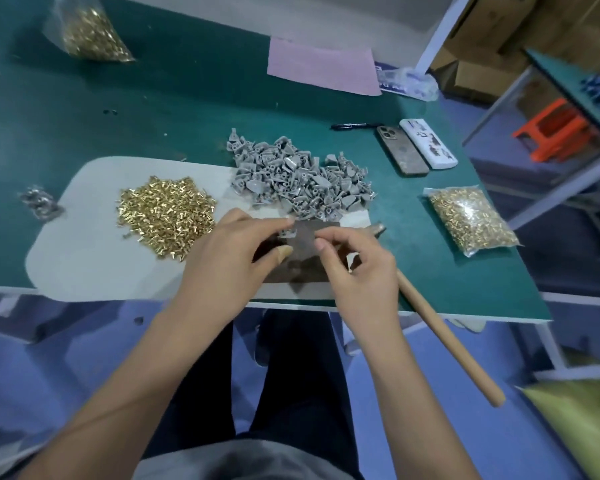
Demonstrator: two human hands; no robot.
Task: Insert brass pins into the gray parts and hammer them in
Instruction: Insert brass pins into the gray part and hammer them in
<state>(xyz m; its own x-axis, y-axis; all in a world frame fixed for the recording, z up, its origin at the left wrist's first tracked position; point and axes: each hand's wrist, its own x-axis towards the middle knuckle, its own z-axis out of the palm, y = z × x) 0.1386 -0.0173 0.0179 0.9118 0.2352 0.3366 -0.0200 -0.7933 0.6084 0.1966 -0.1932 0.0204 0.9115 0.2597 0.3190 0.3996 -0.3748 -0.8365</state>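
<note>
The left hand [229, 251] pinched a gray part [289, 232] over the metal plate [302, 261]. The right hand [352, 261] had curled fingers, maybe holding a pin, too small to tell. The hammer [444, 337] lay close for hitting.

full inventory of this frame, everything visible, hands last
loose pins: one pile, brass, on the mat, left
gray parts: one pile, gray, mat's far right edge
mat: one, pale gray, near table edge
metal block: one, dark, under the hands
hammer: one, wooden handle, right of the hands, overhanging the edge
pin bags: two, clear, right and far left
phones: two, dark and white, right
pen: one, black, beside phones
paper: one, pink, far side
table: one, green
left hand: pinches one gray part
right hand: fingers pinched, content unclear
</note>
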